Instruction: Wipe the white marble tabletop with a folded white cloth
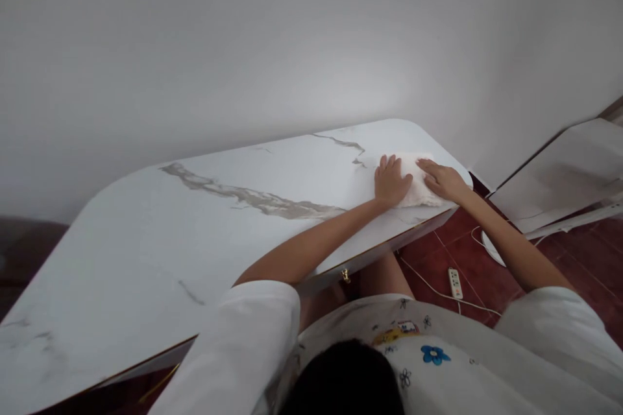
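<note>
A white cloth (pixel 416 189) lies spread flat near the right end of a white marble-patterned tabletop (pixel 272 168). On the cloth's left edge rests my left hand (pixel 392 183), palm down, its fingers stretched out and slightly apart. My right hand (pixel 442 180) lies on the cloth's right side, close to the table's front right corner. Its fingers are extended over the fabric and point left. Neither hand wraps around the cloth; both press on it from above. The undersides of both hands are hidden.
A plain wall (pixel 292 45) runs along the table's back. A gold knob (pixel 345 275) sticks out below the front edge. On the red tiled floor (pixel 433 259) lie a power strip (pixel 454 283) and white cables. A white panel (pixel 569 175) stands at the right.
</note>
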Motion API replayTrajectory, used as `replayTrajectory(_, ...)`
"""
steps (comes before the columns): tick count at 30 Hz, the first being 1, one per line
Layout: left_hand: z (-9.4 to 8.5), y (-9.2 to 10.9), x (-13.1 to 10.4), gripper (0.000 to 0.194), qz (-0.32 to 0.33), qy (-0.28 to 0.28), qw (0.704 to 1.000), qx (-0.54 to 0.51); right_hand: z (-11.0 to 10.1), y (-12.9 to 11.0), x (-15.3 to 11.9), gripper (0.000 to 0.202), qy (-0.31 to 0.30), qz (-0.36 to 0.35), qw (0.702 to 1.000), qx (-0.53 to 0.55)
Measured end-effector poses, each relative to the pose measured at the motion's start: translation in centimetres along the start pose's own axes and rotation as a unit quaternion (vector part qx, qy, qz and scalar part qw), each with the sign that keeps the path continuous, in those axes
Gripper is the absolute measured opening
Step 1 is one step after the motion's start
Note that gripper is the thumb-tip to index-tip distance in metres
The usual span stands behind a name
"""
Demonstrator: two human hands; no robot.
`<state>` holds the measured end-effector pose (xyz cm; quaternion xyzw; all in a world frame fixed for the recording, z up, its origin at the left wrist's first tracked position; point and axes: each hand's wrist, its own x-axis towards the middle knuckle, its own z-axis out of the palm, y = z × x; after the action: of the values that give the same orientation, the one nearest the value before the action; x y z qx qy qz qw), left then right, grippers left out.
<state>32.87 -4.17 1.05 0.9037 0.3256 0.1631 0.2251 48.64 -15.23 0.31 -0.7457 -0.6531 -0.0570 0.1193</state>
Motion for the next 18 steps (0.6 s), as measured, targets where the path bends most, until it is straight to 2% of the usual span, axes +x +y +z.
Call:
replayTrajectory(4,0.4,3.2,-3.7,0.063,-0.017,-0.060,0.998,-0.032,-0.9,0.8,-4.6,0.052,0.005,-0.009,1.000,0.020)
replayTrajectory(6,1.0,4.9,-4.2,0.067,-0.021,-0.081,0.995,-0.051,-1.4,2.2,-6.0,0.053,0.008,-0.009,1.000,0.027)
replayTrajectory(8,1.9,6.5,-3.8,0.069,-0.018,-0.091,0.993,-0.068,-1.9,4.0,-6.5,0.054,0.008,0.001,0.999,0.035)
replayTrajectory(10,2.9,7.7,-2.5,0.068,-0.011,-0.087,0.993,-0.080,-2.2,6.0,-6.3,0.055,0.005,0.021,0.999,0.038)
replayTrajectory(13,4.3,8.8,0.5,0.064,-0.007,-0.064,0.994,-0.085,-2.4,8.8,-4.5,0.055,-0.003,0.053,0.998,0.036)
replayTrajectory(18,5.4,8.0,7.1,0.056,-0.005,-0.003,0.997,-0.083,-1.5,12.4,1.5,0.054,-0.005,0.066,0.997,0.029)
